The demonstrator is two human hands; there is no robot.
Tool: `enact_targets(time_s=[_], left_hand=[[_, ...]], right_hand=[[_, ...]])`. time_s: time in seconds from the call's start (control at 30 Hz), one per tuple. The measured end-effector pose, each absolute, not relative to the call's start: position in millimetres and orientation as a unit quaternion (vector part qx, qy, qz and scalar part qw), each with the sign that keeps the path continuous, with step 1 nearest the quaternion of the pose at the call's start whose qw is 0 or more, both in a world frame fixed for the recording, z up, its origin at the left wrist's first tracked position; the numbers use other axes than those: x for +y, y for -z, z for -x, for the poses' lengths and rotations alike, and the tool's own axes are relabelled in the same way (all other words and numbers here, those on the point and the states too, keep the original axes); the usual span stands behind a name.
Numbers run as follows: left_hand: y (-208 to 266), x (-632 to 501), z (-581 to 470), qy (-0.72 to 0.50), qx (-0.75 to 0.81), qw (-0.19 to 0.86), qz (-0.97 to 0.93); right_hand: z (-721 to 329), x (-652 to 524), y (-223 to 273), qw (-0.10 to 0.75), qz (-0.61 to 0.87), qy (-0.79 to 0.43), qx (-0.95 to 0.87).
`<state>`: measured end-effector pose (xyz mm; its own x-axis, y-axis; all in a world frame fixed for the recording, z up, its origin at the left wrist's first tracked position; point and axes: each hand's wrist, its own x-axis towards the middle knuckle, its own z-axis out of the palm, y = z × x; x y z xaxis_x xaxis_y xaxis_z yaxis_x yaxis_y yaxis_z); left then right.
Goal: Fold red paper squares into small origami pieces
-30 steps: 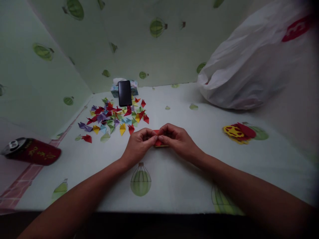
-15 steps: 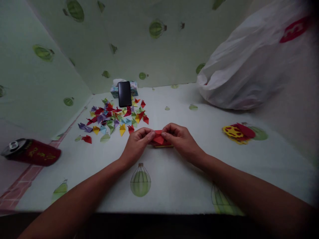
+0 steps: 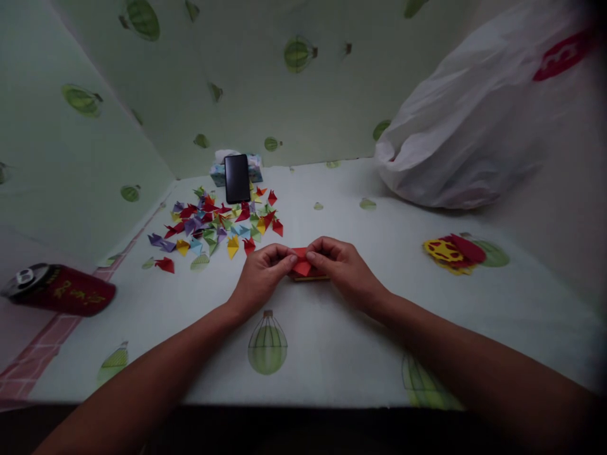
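Note:
Between my hands, near the middle of the table, is a small piece of folded red paper (image 3: 302, 261). My left hand (image 3: 263, 270) pinches its left side between thumb and fingers. Its right side is gripped the same way by my right hand (image 3: 344, 266). Just beneath the paper lies a flat stack (image 3: 310, 279) with a dark red face and a yellowish edge; the hands hide much of it. Beyond my left hand, several small folded paper cranes (image 3: 208, 221) in red, purple, yellow, green and blue are spread in a pile.
A black phone (image 3: 237, 179) leans on a tissue box (image 3: 219, 175) behind the cranes. At the left edge a red can (image 3: 71, 290) lies on its side. Red and yellow paper cut-outs (image 3: 448, 251) lie to the right, below a big white plastic bag (image 3: 455, 133).
The left thumb and fingers have shifted slightly right along the red paper. Both hands keep their pinch, and everything else stays put.

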<state>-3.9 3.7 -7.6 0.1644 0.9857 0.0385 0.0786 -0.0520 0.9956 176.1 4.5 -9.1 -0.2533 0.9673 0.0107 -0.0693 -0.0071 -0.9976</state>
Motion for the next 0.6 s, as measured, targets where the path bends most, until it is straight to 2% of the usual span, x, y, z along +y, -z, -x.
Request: enact_targets(time_s=[0.13, 0.33, 0.6], left_hand=[[7.3, 2.7, 3.5, -0.444, 0.455, 0.515, -0.575], [6.8, 2.1, 3.5, -0.441, 0.446, 0.539, -0.562], [7.1, 1.9, 2.6, -0.449, 0.462, 0.518, -0.562]], right_hand=[[-176.0, 4.0, 8.5, 0.428, 0.4, -0.61, -0.533], [-176.5, 5.2, 10.6, 0.44, 0.415, -0.601, -0.523], [-176.2, 5.3, 12.3, 0.435, 0.383, -0.648, -0.494]])
